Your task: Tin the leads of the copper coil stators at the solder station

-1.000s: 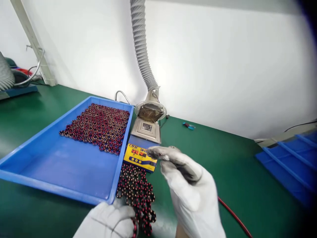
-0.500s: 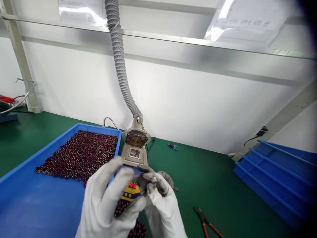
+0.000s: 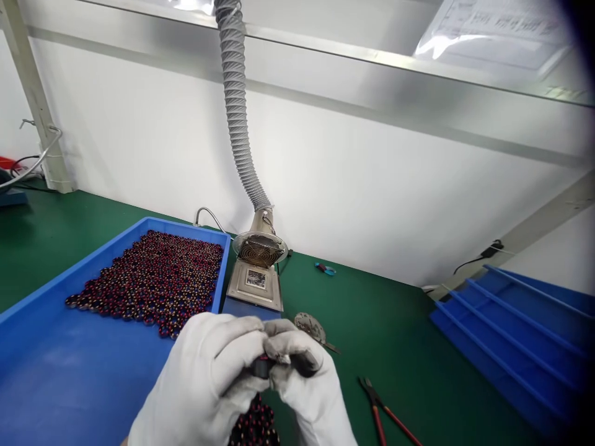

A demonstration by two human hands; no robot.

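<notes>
Both of my hands wear white gloves and meet in front of me, low in the view. My left hand [image 3: 204, 378] and my right hand [image 3: 304, 384] pinch one small dark ring-shaped coil [image 3: 261, 367] between their fingertips. Under my hands a cluster of the same dark red coils [image 3: 253, 427] lies on the green table. The blue tray [image 3: 41, 371] at my left holds several more coils [image 3: 153, 282] packed at its far end.
A solder pot [image 3: 255, 285] stands behind my hands under a grey fume hose [image 3: 239, 136]. A metal scrap dish [image 3: 309, 325] lies beside it, red-handled cutters [image 3: 376, 409] at the right, small blue pliers [image 3: 325, 269] farther back. Stacked blue trays [image 3: 520, 341] sit at the right.
A second ago my left hand rested on the coil cluster and my right was raised alone. Both then came together on one coil. The view tilted up, then down slightly.
</notes>
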